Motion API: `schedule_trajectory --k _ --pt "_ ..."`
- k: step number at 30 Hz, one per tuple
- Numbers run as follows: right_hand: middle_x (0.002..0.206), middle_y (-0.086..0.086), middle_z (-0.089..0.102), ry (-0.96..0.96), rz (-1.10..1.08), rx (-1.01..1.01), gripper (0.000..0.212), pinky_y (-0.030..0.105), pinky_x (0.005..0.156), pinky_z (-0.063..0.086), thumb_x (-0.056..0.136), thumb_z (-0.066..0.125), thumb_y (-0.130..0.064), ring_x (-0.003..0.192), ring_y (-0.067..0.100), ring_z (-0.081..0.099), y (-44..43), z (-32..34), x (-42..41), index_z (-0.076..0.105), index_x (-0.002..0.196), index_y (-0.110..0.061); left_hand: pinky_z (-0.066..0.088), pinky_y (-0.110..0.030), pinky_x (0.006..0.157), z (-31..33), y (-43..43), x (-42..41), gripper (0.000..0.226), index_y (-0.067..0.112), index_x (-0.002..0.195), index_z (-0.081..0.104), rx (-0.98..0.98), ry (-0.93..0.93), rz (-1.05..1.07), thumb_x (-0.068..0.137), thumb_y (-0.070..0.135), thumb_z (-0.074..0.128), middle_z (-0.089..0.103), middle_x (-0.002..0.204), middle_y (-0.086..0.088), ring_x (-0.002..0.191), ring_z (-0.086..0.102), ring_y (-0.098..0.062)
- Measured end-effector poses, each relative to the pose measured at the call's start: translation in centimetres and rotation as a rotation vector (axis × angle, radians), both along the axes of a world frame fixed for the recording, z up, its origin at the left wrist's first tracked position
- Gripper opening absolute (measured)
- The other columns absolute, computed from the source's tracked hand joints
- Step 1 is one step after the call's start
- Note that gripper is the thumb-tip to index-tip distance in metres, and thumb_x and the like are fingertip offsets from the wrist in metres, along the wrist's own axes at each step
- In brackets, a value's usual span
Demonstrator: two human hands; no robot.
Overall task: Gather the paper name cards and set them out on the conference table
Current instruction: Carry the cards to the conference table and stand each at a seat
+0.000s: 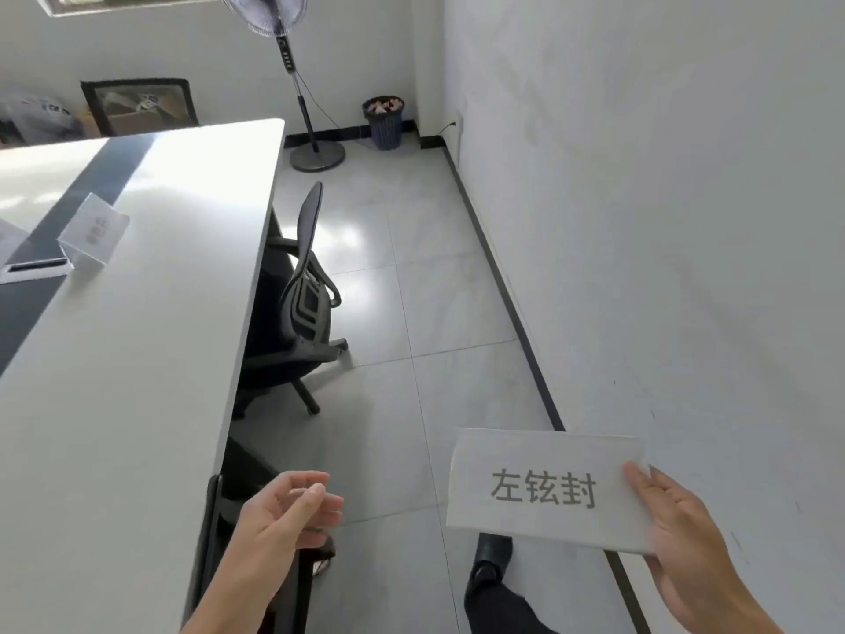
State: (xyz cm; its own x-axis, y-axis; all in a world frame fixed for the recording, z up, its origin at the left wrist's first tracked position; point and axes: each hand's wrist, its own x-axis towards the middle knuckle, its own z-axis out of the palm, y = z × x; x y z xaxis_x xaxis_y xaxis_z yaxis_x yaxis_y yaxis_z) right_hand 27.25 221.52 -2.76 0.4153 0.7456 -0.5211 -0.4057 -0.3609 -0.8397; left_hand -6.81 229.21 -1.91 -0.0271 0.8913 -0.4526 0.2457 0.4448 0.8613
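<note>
One name card in hand beside the conference table.
We see the right hand (pixel 686 542) gripping a paper name card (pixel 544 489) by its right edge, thumb on top, over the floor beside the table (pixel 137 359). The left hand (pixel 283 510) is open, fingers loosely curled, holding nothing. A second card (pixel 93 231) stands on the table, near an office chair (pixel 302 304).

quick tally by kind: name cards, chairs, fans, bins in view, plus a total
Name cards: 2, one in the right hand at, one standing on the conference table at
Office chairs: 2, at and a second tucked in near the left hand at
Standing fans: 1
Wastebaskets: 1
Total: 6
</note>
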Motion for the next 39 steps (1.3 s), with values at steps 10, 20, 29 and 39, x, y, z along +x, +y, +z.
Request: schedule_trajectory --k 10,20,29,39 --pt "0.075 0.002 0.078 -0.060 0.144 0.078 0.023 0.020 0.050 0.055 0.097 0.048 -0.019 0.064 0.011 0.073 28.4 3.1 8.6 0.068 0.094 -0.008 0.055 -0.035 0.075 2.1 21.7 8.0 0.015 0.018 0.099 0.067 0.050 0.076 -0.093 0.091 0.012 0.057 0.076 0.090 -0.002 0.083 0.072 -0.016" --pt "0.078 0.001 0.078 -0.028 0.100 0.042 0.021 0.019 0.048 0.055 0.096 0.049 -0.020 0.064 0.009 0.072 53.1 0.1 10.9 0.068 0.098 -0.010 0.055 -0.044 0.080 -0.7 46.2 7.5 0.014 0.015 0.098 0.068 -0.029 0.113 -0.017 0.091 0.011 0.056 0.077 0.086 -0.004 0.084 0.072 -0.024" --pt "0.080 0.004 0.078 -0.012 0.030 0.069 0.021 0.019 0.049 0.055 0.096 0.049 -0.020 0.064 0.010 0.072 74.9 2.8 13.4 0.068 0.095 -0.011 0.056 -0.035 0.077 4.6 74.0 13.1 0.015 0.020 0.102 0.066 0.120 0.067 -0.183 0.091 0.020 0.057 0.076 0.093 -0.004 0.086 0.071 -0.017" --pt "0.066 -0.008 0.076 -0.019 0.074 0.024 0.017 0.024 0.055 0.053 0.096 0.050 -0.017 0.057 0.002 0.069 102.3 0.7 20.4 0.066 0.092 -0.011 0.058 -0.037 0.077 2.2 96.9 19.0 0.021 0.016 0.104 0.066 0.015 0.101 -0.091 0.089 0.028 0.060 0.077 0.091 0.000 0.085 0.072 -0.017"
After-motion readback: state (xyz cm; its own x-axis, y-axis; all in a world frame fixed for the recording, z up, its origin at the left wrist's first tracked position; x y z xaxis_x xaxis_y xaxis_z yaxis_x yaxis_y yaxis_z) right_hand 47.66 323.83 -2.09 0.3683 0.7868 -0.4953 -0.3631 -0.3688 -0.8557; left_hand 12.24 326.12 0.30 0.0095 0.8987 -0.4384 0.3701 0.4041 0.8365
